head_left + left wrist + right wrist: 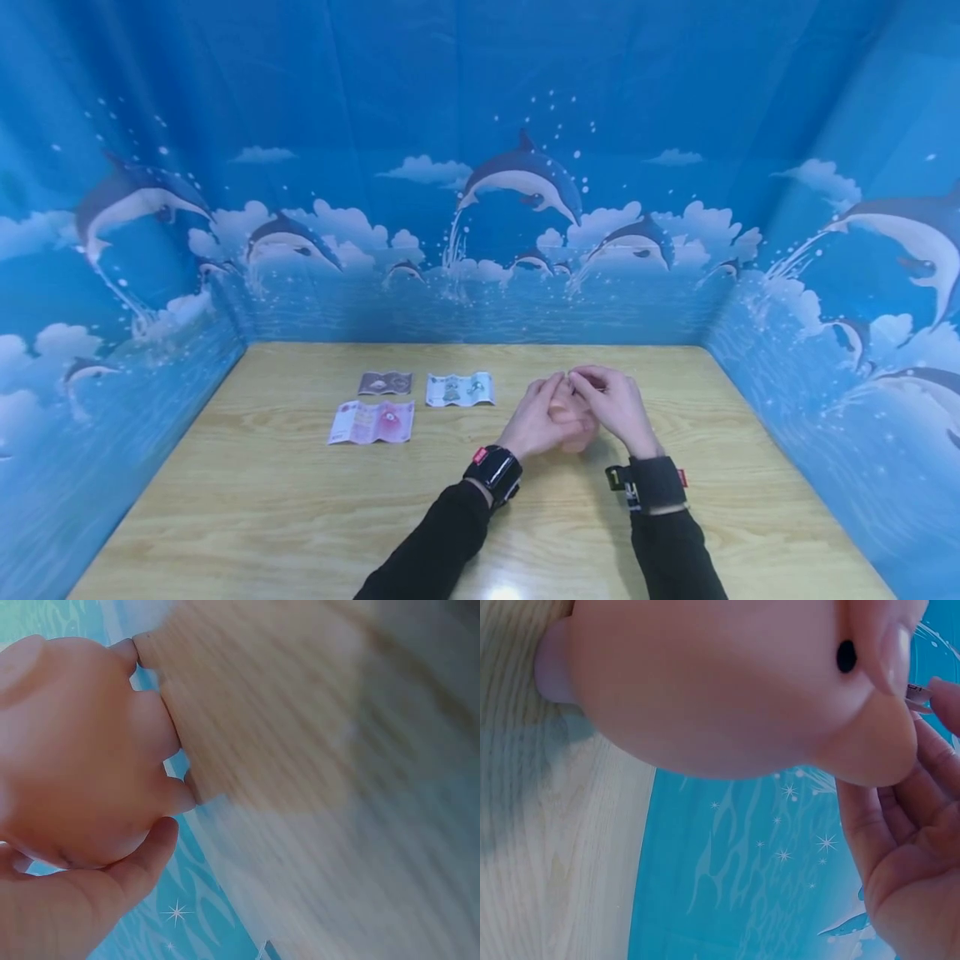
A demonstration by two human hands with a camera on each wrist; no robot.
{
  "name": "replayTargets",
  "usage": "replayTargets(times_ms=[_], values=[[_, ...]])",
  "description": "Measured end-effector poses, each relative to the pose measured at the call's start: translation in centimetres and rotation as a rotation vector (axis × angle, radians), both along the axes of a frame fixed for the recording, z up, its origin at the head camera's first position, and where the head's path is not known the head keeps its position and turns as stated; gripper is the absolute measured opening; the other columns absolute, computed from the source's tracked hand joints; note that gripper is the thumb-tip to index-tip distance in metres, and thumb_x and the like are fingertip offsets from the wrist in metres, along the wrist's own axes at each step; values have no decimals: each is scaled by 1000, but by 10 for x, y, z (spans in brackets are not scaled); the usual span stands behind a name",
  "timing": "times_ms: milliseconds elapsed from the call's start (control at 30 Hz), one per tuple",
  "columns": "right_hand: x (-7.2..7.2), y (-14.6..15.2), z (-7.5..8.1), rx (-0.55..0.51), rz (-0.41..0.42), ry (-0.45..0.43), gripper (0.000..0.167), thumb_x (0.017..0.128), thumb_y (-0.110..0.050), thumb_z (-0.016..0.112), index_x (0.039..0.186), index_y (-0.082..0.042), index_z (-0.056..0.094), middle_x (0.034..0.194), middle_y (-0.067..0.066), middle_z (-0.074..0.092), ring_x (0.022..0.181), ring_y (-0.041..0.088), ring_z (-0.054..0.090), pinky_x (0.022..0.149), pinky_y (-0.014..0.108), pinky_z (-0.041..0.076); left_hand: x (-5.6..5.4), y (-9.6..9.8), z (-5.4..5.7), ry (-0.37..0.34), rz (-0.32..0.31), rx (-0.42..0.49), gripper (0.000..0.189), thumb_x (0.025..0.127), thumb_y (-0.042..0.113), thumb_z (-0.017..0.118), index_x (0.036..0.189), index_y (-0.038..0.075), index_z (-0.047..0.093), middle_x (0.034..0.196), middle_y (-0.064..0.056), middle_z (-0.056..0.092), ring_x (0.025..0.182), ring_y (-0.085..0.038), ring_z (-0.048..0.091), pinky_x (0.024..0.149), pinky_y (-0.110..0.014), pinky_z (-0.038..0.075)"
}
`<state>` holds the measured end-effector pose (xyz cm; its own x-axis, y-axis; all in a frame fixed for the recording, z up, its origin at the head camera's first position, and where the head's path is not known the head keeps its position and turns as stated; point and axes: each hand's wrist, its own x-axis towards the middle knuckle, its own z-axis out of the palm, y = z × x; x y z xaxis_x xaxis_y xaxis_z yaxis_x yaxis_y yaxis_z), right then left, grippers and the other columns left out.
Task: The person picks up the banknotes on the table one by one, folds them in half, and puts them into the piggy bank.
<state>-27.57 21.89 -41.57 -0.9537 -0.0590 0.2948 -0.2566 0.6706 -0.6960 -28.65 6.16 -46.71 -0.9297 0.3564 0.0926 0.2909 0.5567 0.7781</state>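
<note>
1. Two hands meet at a pink pig-like figure [75,742], which stands on a wooden worktop [315,517].
2. The left hand [535,419] grips the figure from its left side, thumb curved against it.
3. The right hand [617,407], nearly closed, pinches a small greyish piece [917,693] beside the figure's top; the piece sits at its fingertips, so this hand seems nearer. The piece's long axis is too hidden to tell.
4. Three banknotes [459,389] lie left of the figure, well apart from it.
</note>
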Motion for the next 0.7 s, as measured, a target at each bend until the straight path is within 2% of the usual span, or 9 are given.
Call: replayTargets(times_ms=[333,700], values=[[-1,0,-2,0,-2,14,29,96,-25,63,116,-5,70,109,15,73,100,29,70,89,46,57,-1,2,-1,-6,3,10,105,74,69,71,156,25,23,158,-16,29,140,-34,39,112,-53,39],[-1,-1,-4,18,-7,28,25,94,-22,67,113,-6,72,105,13,75,93,26,71,83,43,59,4,0,2,-32,8,32,106,74,68,72,157,27,22,159,-16,27,141,-35,38,112,-55,38]])
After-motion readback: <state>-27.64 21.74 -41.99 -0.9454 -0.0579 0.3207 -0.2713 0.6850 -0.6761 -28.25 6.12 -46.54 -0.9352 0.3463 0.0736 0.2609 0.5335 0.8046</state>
